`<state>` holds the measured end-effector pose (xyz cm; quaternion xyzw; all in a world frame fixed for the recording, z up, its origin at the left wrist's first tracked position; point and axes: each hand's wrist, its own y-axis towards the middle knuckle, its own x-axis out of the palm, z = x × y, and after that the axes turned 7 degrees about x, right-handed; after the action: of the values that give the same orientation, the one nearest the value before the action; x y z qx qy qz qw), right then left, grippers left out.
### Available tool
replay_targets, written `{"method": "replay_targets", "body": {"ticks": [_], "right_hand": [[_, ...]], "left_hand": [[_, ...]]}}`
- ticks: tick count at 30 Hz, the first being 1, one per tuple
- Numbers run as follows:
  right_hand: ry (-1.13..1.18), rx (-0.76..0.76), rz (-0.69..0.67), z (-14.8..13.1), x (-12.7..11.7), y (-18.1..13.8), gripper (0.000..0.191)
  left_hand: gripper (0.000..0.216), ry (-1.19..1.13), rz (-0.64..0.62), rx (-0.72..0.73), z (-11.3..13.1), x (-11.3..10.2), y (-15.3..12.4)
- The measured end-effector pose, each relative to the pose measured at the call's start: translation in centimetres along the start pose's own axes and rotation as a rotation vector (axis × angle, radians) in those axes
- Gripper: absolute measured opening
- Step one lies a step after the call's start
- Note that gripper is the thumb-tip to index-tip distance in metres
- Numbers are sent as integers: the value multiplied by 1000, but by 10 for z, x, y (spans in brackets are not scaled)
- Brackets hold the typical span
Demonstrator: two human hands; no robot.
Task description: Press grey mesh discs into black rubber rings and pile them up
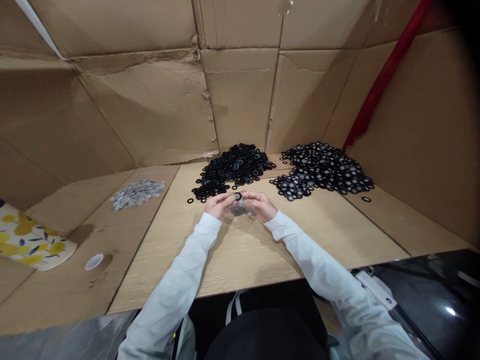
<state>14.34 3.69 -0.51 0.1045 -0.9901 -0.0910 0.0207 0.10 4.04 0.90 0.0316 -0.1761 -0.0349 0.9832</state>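
Note:
My left hand (218, 204) and my right hand (260, 204) meet over the middle of the wooden board (240, 250), fingers pinched together. Between the fingertips sits a small black ring (238, 196). Under the hands lies a small cluster of grey discs (242, 210). Just beyond the hands is a heap of plain black rings (234, 170). To its right spreads a heap of black rings with grey centres (324, 170). A pile of loose grey discs (137, 194) lies far to the left.
Cardboard walls (150, 100) enclose the work area on three sides. A red strip (382, 80) runs up the right wall. A yellow-patterned item (30, 240) and a small white cap (93, 261) lie at the left. A dark glossy surface (431, 295) is at the lower right.

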Motion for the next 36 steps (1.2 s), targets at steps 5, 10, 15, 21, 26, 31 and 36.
{"method": "replay_targets", "body": {"ticks": [5, 10, 15, 21, 26, 31, 36], "right_hand": [[-81, -35, 205, 3, 5, 2, 19], [-137, -43, 279, 4, 3, 4, 18], [-137, 4, 258, 8, 5, 3, 15], [-169, -75, 370, 13, 3, 8, 15], [-305, -107, 417, 3, -3, 10, 13], [-548, -238, 424, -9, -3, 5, 7], [-620, -253, 374, -5, -4, -1, 12]], "left_hand": [[26, -37, 1, -31, -2, 4, -2], [30, -75, -83, -76, -3, 6, -4], [31, 114, -112, 2, -5, 7, -6], [26, 170, 38, 103, -11, 12, -3], [27, 108, 102, 84, -14, 19, 6], [22, 284, 95, 177, -3, 25, 8], [19, 426, -50, 173, 0, 19, 10]]}}
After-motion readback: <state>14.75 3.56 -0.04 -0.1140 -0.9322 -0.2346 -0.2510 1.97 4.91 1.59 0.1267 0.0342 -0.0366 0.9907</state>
